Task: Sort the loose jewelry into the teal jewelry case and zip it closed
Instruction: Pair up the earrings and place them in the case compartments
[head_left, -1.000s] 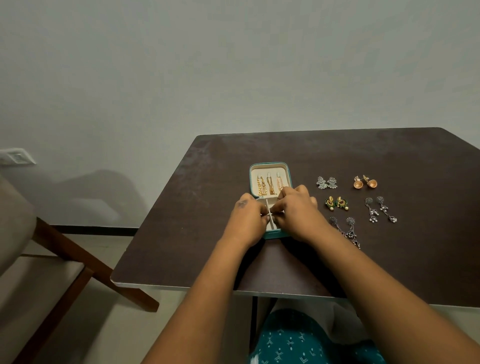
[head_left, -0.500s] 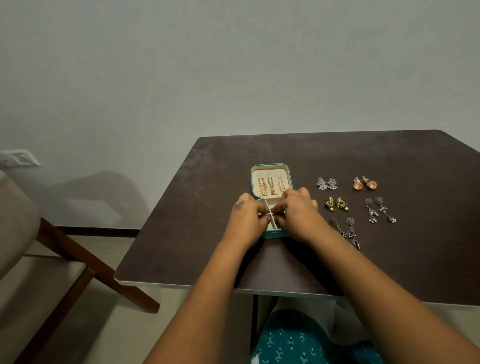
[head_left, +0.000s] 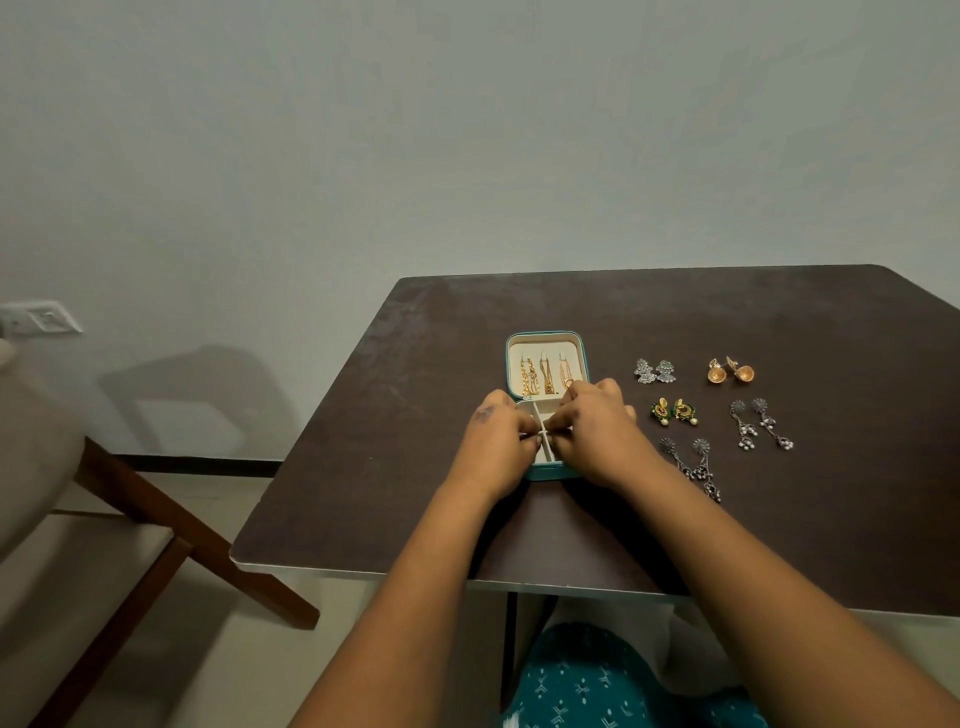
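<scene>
Setting: pale wall behind a dark counter (head_left: 649, 322); we note a wooden chair (head_left: 156, 525) at the left and a wall switch (head_left: 44, 318).
Case: we log the teal jewelry case (head_left: 546, 335) lying open near the counter's middle, lid half away from us, tray half under both hands.
Lid contents: three gold chains (head_left: 545, 375) hang side by side against the cream lining.
Tray: we see cream dividers and part of two compartments between the hands; what lies in them we cannot tell.
Left hand (head_left: 496, 441): its fingers are curled in, tips meeting at the divider; they seem to pinch something small, but we cannot make it out.
Right hand (head_left: 597, 428): likewise curled, tips just beside the left hand's; the held thing is too small for us to name.
Loose jewelry, right of the case: silver studs (head_left: 654, 371), copper bell earrings (head_left: 731, 371), green-and-gold earrings (head_left: 674, 410), pearl-drop danglers (head_left: 761, 430), dark long danglers (head_left: 693, 467).
Progress, our judgement: early; five pairs lie outside and the zip is not yet run.
Risk 1: we expect the right forearm, close by the dark danglers, could sweep them off on withdrawal.
Risk 2: a small piece may slip from the pinch into the wrong compartment.
Risk 3: the hanging chains could tangle, or catch in the zip on closing.
</scene>
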